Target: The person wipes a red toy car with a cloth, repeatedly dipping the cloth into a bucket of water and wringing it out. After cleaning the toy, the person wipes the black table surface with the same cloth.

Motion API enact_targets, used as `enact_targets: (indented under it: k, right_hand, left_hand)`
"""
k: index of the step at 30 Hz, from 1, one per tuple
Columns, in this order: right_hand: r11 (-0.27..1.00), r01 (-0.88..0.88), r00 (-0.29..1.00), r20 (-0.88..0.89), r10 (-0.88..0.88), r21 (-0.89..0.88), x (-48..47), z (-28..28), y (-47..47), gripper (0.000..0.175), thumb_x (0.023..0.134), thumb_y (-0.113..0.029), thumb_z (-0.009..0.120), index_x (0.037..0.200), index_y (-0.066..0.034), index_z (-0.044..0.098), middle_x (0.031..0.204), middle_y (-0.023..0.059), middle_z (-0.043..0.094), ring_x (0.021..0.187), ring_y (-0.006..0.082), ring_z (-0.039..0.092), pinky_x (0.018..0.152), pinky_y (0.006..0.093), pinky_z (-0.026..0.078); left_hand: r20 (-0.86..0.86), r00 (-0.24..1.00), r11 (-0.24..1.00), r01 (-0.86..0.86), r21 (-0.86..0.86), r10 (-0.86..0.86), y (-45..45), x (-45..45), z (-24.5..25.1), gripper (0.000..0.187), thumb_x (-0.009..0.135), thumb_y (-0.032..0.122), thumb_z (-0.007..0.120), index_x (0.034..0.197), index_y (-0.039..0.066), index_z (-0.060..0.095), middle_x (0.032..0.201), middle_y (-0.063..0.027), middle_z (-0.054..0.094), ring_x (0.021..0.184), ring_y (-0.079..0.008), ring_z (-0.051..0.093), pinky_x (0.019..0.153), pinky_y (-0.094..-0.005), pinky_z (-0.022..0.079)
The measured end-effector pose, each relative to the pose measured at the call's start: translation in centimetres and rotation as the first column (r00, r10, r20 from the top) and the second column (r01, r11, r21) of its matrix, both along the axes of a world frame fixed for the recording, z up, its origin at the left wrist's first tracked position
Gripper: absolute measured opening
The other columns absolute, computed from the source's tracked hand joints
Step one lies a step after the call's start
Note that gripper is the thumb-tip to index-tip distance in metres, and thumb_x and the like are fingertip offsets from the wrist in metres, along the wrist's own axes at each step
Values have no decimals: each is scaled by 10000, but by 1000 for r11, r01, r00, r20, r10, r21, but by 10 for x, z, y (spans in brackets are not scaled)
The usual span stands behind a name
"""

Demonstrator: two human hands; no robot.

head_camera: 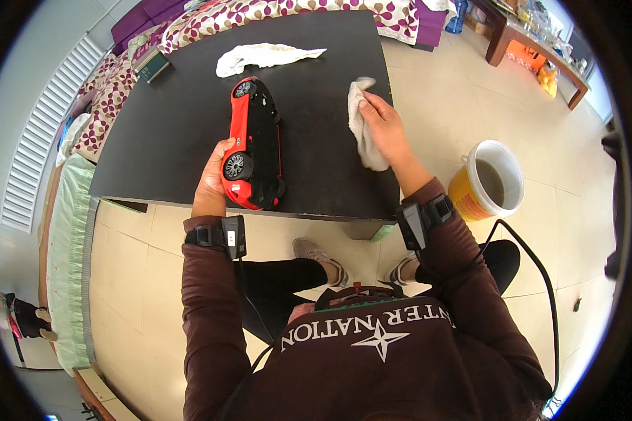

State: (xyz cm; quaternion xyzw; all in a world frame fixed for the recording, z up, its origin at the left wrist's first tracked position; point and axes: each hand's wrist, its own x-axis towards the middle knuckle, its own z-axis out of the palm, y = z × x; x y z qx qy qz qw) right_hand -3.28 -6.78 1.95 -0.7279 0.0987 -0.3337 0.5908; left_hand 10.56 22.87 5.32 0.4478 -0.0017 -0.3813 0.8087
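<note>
A red toy car (239,131) with a black underside and grey wheels lies tipped on its side on a dark table (316,105). My left hand (215,171) grips the car's red body near one wheel. Over the table's right part, my right hand (383,126) pinches a whitish cloth (357,113) between thumb and fingers; its lower end hangs beside the palm. Beyond the car, a second white cloth (263,57) lies crumpled on the tabletop.
A yellow and white bucket (474,184) of murky water stands on the floor at the right. A green book (151,65) lies at the table's far left corner. A patterned sofa (316,6) borders the far edge. A black cable (547,284) runs at my right.
</note>
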Motion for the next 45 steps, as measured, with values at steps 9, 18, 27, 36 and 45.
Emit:
enact_targets:
  k: [9,18,27,36,45]
  right_hand:
    - [239,-338,893,-230,387,-910,-37,-79,71,452,866,-362,564,1217,-78,550,1279,109,524,1185,282,477,989,422,355]
    - [302,-466,877,-479,35,-832,-53,-46,-34,458,895,-300,545,1328,-168,476,1416,110,418,1298,316,386,1025,498,288]
    - [375,-348,844,-461,-273,-859,62,-53,-68,480,966,-408,396,1389,-181,403,1437,73,374,1328,271,335,1048,516,261]
    - [384,-371,807,-498,-317,-845,134,-55,-79,495,972,-416,357,1412,-189,361,1472,70,330,1367,275,286,1072,565,217]
    - [375,-395,760,-528,-379,-838,195,-55,-88,496,979,-413,315,1416,-180,340,1480,66,307,1369,272,275,1072,586,209]
  left_hand:
    - [42,998,996,-48,81,45,23,18,-9,260,816,241,651,978,40,625,845,-90,682,673,-211,660,637,-331,583]
    - [366,929,849,-231,476,47,92,86,8,387,805,204,686,1084,-2,517,897,-94,616,712,-195,635,654,-332,571]
    - [608,657,148,-616,774,-445,36,188,-18,798,600,360,808,1267,40,510,1172,-174,562,1002,-291,593,863,-402,489]
    - [565,677,-161,-696,700,-471,-50,251,-31,826,613,380,729,1356,152,448,1454,-195,287,1258,-518,262,1064,-557,169]
    - [746,551,54,-790,611,-374,9,290,-41,925,664,630,676,1397,156,369,1417,-161,363,1317,-408,271,1075,-509,258]
